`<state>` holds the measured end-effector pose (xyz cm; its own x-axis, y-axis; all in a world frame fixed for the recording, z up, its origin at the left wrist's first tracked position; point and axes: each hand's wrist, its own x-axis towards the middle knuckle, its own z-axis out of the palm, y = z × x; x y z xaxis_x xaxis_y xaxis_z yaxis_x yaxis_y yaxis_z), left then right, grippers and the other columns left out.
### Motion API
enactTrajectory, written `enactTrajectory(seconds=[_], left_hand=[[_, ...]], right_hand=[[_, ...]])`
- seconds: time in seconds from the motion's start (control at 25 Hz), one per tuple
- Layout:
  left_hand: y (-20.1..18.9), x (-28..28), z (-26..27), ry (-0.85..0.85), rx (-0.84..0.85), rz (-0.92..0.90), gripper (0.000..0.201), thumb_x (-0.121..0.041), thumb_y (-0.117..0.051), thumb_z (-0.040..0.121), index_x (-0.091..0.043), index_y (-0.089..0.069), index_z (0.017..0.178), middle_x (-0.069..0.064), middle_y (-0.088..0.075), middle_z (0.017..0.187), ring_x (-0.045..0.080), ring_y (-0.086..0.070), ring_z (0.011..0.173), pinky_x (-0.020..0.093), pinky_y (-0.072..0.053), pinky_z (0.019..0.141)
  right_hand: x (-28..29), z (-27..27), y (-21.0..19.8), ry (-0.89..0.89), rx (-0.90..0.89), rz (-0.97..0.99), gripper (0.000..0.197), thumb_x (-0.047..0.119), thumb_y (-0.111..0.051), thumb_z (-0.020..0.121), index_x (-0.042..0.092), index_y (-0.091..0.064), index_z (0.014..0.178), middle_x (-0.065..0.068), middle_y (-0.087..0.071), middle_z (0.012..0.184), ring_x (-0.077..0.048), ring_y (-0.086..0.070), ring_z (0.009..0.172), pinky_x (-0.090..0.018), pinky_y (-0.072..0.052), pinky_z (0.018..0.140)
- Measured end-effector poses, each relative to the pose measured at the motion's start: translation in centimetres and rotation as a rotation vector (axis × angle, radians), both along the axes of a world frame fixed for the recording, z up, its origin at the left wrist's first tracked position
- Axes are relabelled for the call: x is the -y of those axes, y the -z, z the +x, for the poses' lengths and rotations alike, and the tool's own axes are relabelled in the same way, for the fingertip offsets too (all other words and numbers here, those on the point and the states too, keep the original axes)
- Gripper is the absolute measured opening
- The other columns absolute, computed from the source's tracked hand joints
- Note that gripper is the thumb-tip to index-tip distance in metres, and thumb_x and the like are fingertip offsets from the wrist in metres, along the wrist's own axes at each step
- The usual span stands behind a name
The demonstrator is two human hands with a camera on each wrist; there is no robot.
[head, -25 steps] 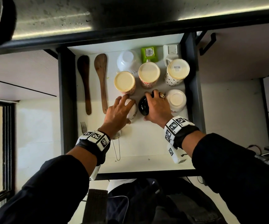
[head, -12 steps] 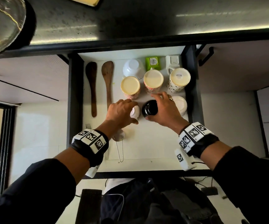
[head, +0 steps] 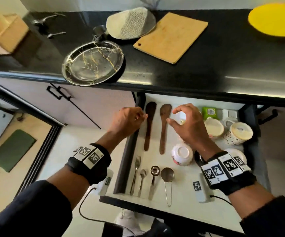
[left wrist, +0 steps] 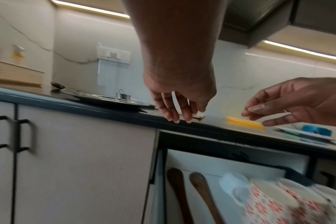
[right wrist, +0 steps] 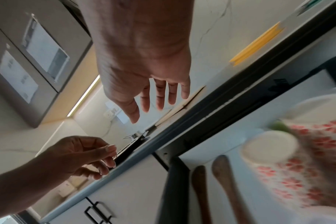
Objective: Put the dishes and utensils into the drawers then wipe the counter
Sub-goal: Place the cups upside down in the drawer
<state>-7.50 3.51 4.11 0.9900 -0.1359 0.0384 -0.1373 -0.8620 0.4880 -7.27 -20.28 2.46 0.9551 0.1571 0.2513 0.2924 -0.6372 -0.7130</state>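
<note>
- The counter (head: 206, 69) is carrying the dishes not yet stored: a marbled plate (head: 93, 63), a cutting board (head: 170, 37) and a yellow bowl (head: 273, 19).
- The open drawer (head: 186, 190) is holding cups, spatulas and cutlery.
- The left hand (head: 127, 121) and right hand (head: 187, 124) are hovering above the drawer, empty, fingers loosely curled.
- The plate is lying nearest, up and left of both hands, overhanging the counter edge.
- Recommended: support the plate under its rim with both hands; keep it level.

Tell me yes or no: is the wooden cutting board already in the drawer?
No, the cutting board lies on the black counter above the open drawer, beside the marbled plate.
</note>
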Motion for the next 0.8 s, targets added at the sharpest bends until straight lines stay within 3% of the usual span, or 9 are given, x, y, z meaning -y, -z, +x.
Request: enactTrajectory(seconds=[0.16, 0.24, 0.36, 0.48, 0.6, 0.8], left_hand=[[-1.6, -9.9, -0.2, -0.136, 0.129, -0.096, 0.024, -0.043, -0.065, 0.088, -0.022, -0.071, 0.078, -0.010, -0.062, 0.064, 0.014, -0.063, 0.061, 0.031, -0.054, 0.058], [-1.2, -16.6, -1.0, -0.168, 0.131, -0.091, 0.024, -0.046, -0.065, 0.087, -0.024, -0.070, 0.078, -0.013, -0.060, 0.064, 0.013, -0.064, 0.062, 0.031, -0.055, 0.059], [-0.7, -26.9, -2.2, -0.204, 0.120, -0.085, 0.030, -0.055, -0.061, 0.085, -0.027, -0.068, 0.078, -0.012, -0.065, 0.066, 0.011, -0.065, 0.064, 0.032, -0.055, 0.059], [-2.1, -35.2, -4.1, -0.296, 0.074, -0.032, 0.027, -0.052, -0.063, 0.087, -0.026, -0.070, 0.082, -0.010, -0.070, 0.073, 0.010, -0.067, 0.070, 0.027, -0.053, 0.061], [-3.1, -41.6, -4.3, -0.295, 0.060, 0.011, 0.026, -0.054, -0.060, 0.089, -0.029, -0.069, 0.086, -0.012, -0.071, 0.080, 0.009, -0.067, 0.073, 0.029, -0.055, 0.064], [-4.2, -48.5, -3.7, -0.351, 0.073, 0.023, 0.023, -0.055, -0.058, 0.089, -0.034, -0.068, 0.088, -0.019, -0.065, 0.076, 0.006, -0.065, 0.074, 0.026, -0.052, 0.062]], right_hand=[[-8.9, 0.3, -2.1, -0.016, 0.036, 0.005, 0.024, 0.029, -0.078, 0.077, 0.020, -0.064, 0.093, 0.003, -0.061, 0.096, -0.017, -0.056, 0.093, -0.036, -0.047, 0.087], [-14.8, 0.0, -2.6, -0.029, 0.039, -0.053, 0.023, 0.031, -0.079, 0.076, 0.023, -0.064, 0.091, 0.006, -0.061, 0.096, -0.014, -0.056, 0.093, -0.038, -0.048, 0.086], [-23.9, -0.4, -3.3, 0.045, -0.025, -0.003, 0.020, 0.032, -0.079, 0.078, 0.025, -0.066, 0.092, 0.008, -0.060, 0.098, -0.006, -0.052, 0.090, -0.022, -0.044, 0.078], [-32.1, 0.0, -4.5, 0.014, -0.075, 0.104, 0.020, 0.032, -0.078, 0.078, 0.025, -0.066, 0.092, 0.006, -0.064, 0.106, -0.005, -0.054, 0.094, -0.033, -0.049, 0.088], [-38.6, 1.2, -5.2, -0.080, -0.070, 0.082, 0.020, 0.033, -0.077, 0.078, 0.026, -0.065, 0.092, 0.007, -0.062, 0.105, -0.011, -0.056, 0.104, -0.041, -0.050, 0.093], [-46.4, 4.4, -7.8, -0.208, -0.101, 0.008, 0.019, 0.032, -0.074, 0.081, 0.024, -0.065, 0.095, 0.005, -0.059, 0.108, -0.012, -0.056, 0.106, -0.035, -0.053, 0.090]])
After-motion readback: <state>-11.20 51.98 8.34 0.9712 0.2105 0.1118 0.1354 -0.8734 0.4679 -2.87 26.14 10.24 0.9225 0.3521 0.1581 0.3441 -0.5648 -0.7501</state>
